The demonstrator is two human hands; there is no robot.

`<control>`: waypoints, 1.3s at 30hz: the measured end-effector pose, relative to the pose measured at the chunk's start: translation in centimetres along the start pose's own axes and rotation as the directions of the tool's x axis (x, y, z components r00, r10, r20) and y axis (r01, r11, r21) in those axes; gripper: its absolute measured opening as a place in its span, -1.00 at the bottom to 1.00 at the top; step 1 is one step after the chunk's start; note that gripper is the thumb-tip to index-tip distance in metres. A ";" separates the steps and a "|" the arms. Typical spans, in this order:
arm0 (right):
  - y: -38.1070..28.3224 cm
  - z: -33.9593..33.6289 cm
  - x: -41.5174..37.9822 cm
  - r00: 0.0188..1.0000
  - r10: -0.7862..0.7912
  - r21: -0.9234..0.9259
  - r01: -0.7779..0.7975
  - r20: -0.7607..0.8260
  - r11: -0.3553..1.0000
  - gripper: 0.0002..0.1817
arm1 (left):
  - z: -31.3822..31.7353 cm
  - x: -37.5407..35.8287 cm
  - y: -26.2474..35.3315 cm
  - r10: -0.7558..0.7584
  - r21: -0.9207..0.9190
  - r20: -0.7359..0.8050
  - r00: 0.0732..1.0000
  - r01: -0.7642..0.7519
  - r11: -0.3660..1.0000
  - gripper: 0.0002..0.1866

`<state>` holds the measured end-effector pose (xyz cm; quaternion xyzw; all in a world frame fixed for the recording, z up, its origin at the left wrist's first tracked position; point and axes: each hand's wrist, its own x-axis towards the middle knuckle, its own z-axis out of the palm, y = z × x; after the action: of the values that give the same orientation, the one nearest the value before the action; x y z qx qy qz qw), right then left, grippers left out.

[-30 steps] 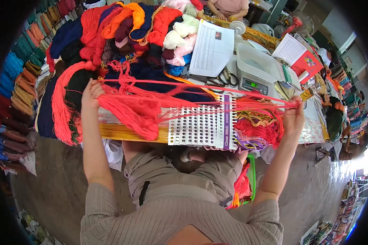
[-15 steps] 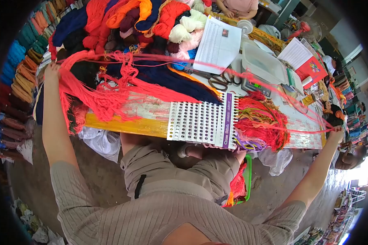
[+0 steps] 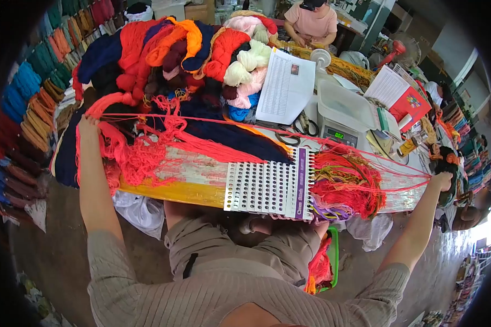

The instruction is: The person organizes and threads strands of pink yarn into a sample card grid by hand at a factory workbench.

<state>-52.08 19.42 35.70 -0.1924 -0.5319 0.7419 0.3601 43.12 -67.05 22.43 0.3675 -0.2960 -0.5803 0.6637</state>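
Note:
Pink-red strands (image 3: 256, 126) stretch across the table between my two hands. My left hand (image 3: 88, 124), at the far left, is closed on their left end, beside a loose coral skein (image 3: 131, 147). At the far right my right hand (image 3: 443, 180) is closed round the other end. Below the strands lies a white card with rows of holes (image 3: 262, 188) and a purple strip, at the table's front edge. Coral and navy yarn (image 3: 240, 139) reaches its top edge. A tangled red and multicoloured bundle (image 3: 346, 182) rests at its right.
Heaped skeins (image 3: 174, 49) lie at the back left. Right of them are a printed sheet (image 3: 286, 90), scissors (image 3: 306, 126), a scale (image 3: 341, 135) under a clear tray (image 3: 346, 103), and a small fan (image 3: 321, 57). Another person (image 3: 313, 24) sits behind. A green basket (image 3: 334, 256) stands below.
The view has tilted up, showing more of the other person. My left hand has moved inward, and the strands hang slightly looser. The scale display now reads differently.

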 end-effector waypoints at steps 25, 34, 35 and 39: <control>7.0 -13.4 -47.9 -0.447 0.149 0.196 0.636 0.882 0.747 -0.78 | 22.1 -47.4 -26.5 -0.224 0.374 0.927 0.300 -0.722 0.583 -0.84; 8.7 -11.7 -42.5 -0.132 0.033 0.043 0.532 0.991 0.846 -0.80 | 21.8 -43.2 -20.8 0.224 0.289 0.846 0.484 -0.769 0.571 -0.68; 8.5 -11.5 -41.7 -0.093 -0.001 0.051 0.531 0.996 0.846 -0.80 | 21.6 -42.5 -19.3 0.134 0.375 0.764 0.631 -0.603 0.704 -0.70; 7.3 -8.9 -36.5 0.133 0.072 -0.103 0.243 0.988 0.964 -0.77 | 19.7 -37.8 -14.2 0.405 0.381 0.723 0.560 -0.812 0.443 -0.76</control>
<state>-24.18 -3.03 22.19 0.3309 -0.7316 0.5928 -0.0616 13.43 -33.31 22.84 0.2664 -0.7738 -0.2076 0.5359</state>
